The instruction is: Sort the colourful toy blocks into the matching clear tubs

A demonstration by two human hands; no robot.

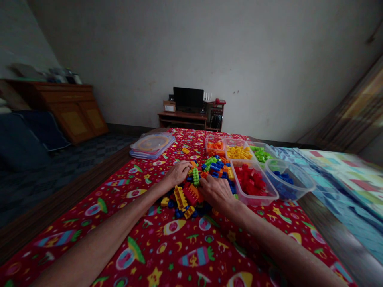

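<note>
A heap of mixed plastic building blocks (206, 175) lies on a red patterned cloth (167, 247). My left hand (178, 172) rests at the heap's left edge, fingers curled toward a green block (195, 176). My right hand (217, 191) lies palm down on the heap's near right side, fingers bent onto the blocks by a red block (190, 195) and a yellow block (180, 197). What either hand grips is hidden under the fingers.
Clear tubs stand right of the heap: red blocks (253, 183), blue blocks (289, 179), orange (215, 146), yellow (238, 152), green (261, 153). Stacked tub lids (152, 144) sit at the far left. A low desk with a monitor (188, 99) is against the wall.
</note>
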